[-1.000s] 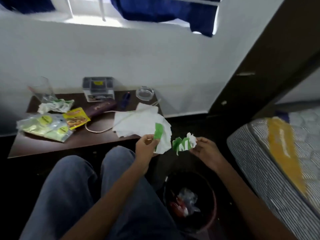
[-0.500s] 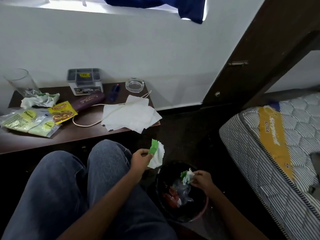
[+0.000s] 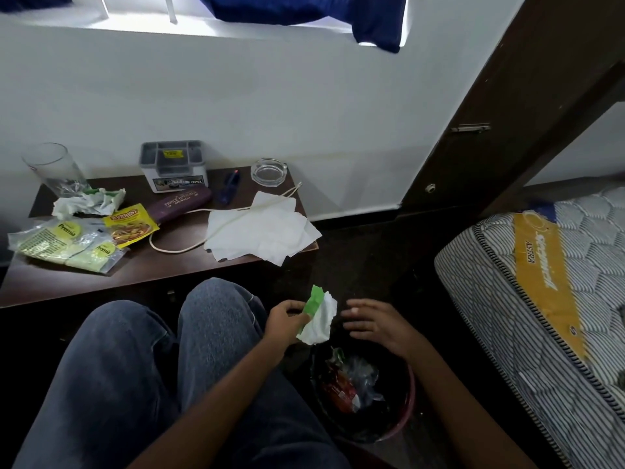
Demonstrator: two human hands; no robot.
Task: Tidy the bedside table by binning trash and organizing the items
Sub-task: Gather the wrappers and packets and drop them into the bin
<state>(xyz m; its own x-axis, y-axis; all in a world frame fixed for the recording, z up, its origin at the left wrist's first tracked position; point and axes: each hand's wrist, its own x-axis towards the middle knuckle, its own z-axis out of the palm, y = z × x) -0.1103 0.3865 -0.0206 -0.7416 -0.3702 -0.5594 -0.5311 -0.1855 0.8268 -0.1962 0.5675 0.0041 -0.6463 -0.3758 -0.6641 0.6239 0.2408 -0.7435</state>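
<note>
The left hand reaches forward from the near edge over the person's knee, fingers pinched shut on a crumpled green-and-white wrapper that sticks up and to the right of the knuckles. The right hand comes in from the near right, palm down and fingers spread loosely, holding nothing; its fingertips point left toward the wrapper and stop just short of it. Both hands hover above the far rim of a dark bin on the floor, near and right of the table. In the bin lie a red packet, some clear plastic and a green-and-white scrap against its far left side.

On the table, white tissues lie spread at the right end, overhanging the near edge, with a pale cord looping out from across them. Left of the middle lie a yellow spice packet and two clear packs with green labels; behind these sits another crumpled green-and-white wrapper beside an upright glass tumbler. Along the far side stand a grey organiser box, a purple case lying in front of it, a blue pen-like item and a glass ashtray. A striped mattress fills the right.
</note>
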